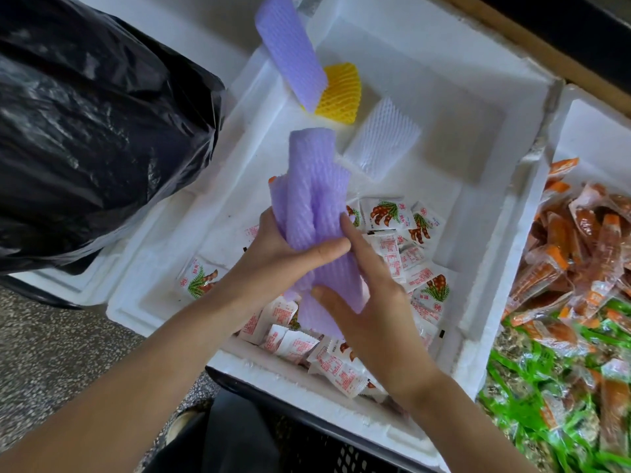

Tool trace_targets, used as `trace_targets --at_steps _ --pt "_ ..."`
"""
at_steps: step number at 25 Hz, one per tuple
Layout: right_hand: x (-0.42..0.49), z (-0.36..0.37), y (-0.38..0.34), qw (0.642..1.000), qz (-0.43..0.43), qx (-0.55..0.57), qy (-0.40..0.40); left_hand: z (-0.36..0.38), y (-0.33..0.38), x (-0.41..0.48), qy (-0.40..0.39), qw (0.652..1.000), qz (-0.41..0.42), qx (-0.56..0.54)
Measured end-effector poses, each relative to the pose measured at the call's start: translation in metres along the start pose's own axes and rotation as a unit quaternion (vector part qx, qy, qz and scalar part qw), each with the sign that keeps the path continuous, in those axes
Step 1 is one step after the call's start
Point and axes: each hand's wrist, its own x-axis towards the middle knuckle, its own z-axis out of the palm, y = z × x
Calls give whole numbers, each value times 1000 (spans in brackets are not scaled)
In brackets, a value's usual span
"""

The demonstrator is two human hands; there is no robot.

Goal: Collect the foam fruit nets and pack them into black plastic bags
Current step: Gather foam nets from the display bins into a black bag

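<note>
Bunch of purple nets (pixel 314 206) upright — beyond, purple net (pixel 290 49) overlapping yellow net (pixel 343 93), white net (pixel 382 138) beside; black bag (pixel 95 131) left.

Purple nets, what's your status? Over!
Left hand grips purple bundle, right hand presses it. Yellow net, white net, loose purple net in box. Bag left, nothing between.

White foam box (pixel 409 63) holding printed sachets (pixel 386 213), orange packets (pixel 580 240) right, speckled floor (pixel 68 336)
</note>
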Motion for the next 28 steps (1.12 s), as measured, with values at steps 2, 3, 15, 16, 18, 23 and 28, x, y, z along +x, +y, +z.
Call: trace_targets --at_steps 2,3,15,16,18,23,28 --pt "-1 3 -6 997 -5 49 -52 -4 -2 4 57 998 0 12" --pt "1 0 -8 994 -10 73 -80 -9 -4 6 88 996 -6 17" --pt "216 -59 69 950 221 -118 187 -38 -8 24 103 995 4 2" --pt "223 -56 68 941 242 -105 212 -38 -9 26 99 995 5 1" --pt "229 -50 65 937 254 -35 239 -41 -10 29 99 995 -1 -5" --pt "195 -50 47 959 132 73 242 -42 -8 34 107 994 -7 -12" --pt "210 -47 7 978 -9 67 198 -41 -9 37 119 993 -9 -9"
